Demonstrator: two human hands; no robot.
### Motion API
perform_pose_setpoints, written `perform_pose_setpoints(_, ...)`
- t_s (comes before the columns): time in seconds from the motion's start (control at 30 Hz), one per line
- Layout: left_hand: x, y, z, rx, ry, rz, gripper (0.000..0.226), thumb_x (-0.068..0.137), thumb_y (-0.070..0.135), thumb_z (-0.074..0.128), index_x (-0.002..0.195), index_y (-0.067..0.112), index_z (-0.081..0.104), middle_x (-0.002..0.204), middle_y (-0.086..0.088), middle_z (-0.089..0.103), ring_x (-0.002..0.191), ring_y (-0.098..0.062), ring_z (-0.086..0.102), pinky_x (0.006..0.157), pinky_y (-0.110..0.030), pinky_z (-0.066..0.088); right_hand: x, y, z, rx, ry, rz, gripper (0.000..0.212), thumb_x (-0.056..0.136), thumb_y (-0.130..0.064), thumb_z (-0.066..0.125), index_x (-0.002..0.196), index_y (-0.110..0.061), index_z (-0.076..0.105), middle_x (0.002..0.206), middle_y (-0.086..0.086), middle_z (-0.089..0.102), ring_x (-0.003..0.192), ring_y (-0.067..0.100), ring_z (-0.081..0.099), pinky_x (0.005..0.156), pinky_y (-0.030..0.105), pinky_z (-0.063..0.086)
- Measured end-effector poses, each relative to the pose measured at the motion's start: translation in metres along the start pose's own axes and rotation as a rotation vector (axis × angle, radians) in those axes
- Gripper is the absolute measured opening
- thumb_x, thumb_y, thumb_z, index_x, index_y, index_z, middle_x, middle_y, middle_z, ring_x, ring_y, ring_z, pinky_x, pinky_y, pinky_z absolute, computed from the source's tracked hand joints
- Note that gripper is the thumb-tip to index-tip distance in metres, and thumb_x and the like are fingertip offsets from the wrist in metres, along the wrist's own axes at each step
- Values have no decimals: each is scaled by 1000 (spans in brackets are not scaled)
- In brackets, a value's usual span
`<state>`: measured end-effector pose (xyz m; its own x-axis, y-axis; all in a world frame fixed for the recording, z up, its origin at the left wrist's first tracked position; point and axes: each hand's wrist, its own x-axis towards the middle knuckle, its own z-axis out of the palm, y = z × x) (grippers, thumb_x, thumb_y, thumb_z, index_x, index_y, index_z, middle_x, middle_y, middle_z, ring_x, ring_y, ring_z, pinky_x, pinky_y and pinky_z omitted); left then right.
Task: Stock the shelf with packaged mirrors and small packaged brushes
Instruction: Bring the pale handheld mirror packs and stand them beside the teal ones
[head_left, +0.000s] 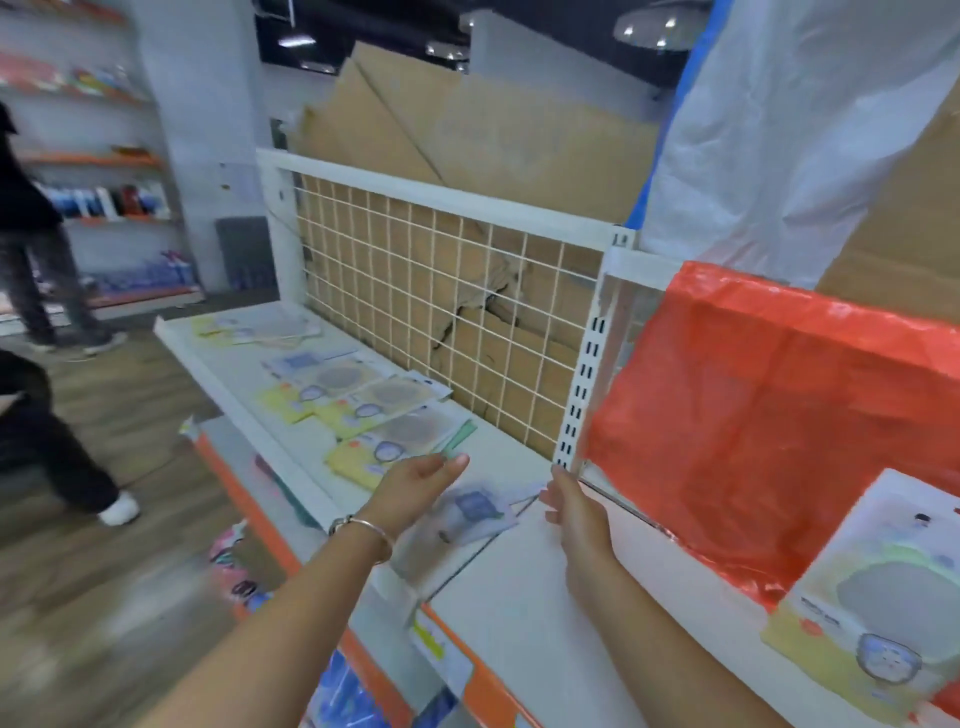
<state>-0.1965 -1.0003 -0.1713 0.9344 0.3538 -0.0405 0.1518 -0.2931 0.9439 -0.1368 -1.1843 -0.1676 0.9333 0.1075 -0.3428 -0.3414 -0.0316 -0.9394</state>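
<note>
Low in the middle of the frame, the left hand (413, 486) and the right hand (579, 522) both reach out over the white shelf (519, 597). A small package (470, 514) sits between them, just right of the left hand and a little nearer to it than to the right one. Both hands show straight fingers, so each grip looks released and nothing is pinched, though the blur leaves this not fully sure. The package is too smeared to read its long axis; I cannot tell if it lies flat on the shelf or is just above it. My judgement is that the left hand is the better one to straighten it or slide it. At the lower right, a packaged mirror (872, 634) leans against a red plastic bag (779, 395). Further up and left of the hands, a row of packaged mirrors (400, 441) lies flat, overlapping, toward the far end. Behind them stands a wire grid (441, 291) with cardboard (493, 130) beyond it.
</note>
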Motion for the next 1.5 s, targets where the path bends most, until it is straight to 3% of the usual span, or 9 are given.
perform_pose_setpoints(0.13,-11,-24,-107,25,150,-70,47,70,71,56,84,26,56,89,7,53,78,-7,50,72,-20,40,1,-20,85,-65,-142,17,40,91,-47,52,108,-13,64,118,4,65,98,21,53,86,33,38)
perform_pose_setpoints(0.2,-13,-34,-154,22,198,-90,38,77,66,56,88,30,60,90,10,55,82,-4,52,77,-20,41,-2,-30,129,-77,-172,22,41,90,-48,53,105,-12,64,115,4,65,95,21,53,79,33,37)
perform_pose_setpoints(0.33,-11,-52,-239,16,278,-160,56,86,57,53,127,20,59,121,1,56,119,-21,51,106,-34,39,-7,-46,213,-38,-246,25,45,90,-48,51,114,-11,61,111,3,65,89,18,51,75,32,36)
perform_pose_setpoints(0.63,36,-64,-341,2,250,-126,45,87,52,55,117,20,65,106,8,56,105,-12,53,98,-27,40,17,-63,328,-39,-242,65,60,89,-55,48,123,-7,57,114,5,65,77,17,46,81,36,30)
perform_pose_setpoints(0.87,113,-88,-373,-31,246,-136,30,84,57,56,72,29,57,79,15,56,79,-8,54,78,-24,40,83,-75,392,34,-219,59,58,88,-55,48,122,-8,57,117,10,64,73,16,47,82,33,29)
perform_pose_setpoints(1.0,171,-98,-404,-1,282,-130,50,78,65,56,86,17,66,80,3,53,80,-15,49,79,-27,45,137,-87,449,47,-243,56,55,89,-53,47,116,-7,56,116,11,63,74,16,48,84,31,32)
perform_pose_setpoints(1.2,236,-106,-451,-85,372,-176,29,88,51,55,81,24,64,86,0,58,82,-18,52,76,-27,41,191,-87,524,1,-260,128,15,92,-20,53,96,-5,53,80,6,52,68,15,54,47,22,29)
perform_pose_setpoints(1.37,287,-123,-484,-14,338,-157,23,93,40,51,75,34,62,78,16,57,85,-11,50,81,-24,39,213,-70,580,10,-290,274,11,93,-16,48,83,-12,50,73,6,52,62,15,47,50,24,27)
perform_pose_setpoints(1.5,336,-144,-511,57,276,-177,23,95,37,49,82,23,64,84,4,61,84,-14,54,81,-24,41,235,-55,616,55,-242,332,9,91,-15,47,84,-10,50,73,9,49,57,17,42,53,24,27)
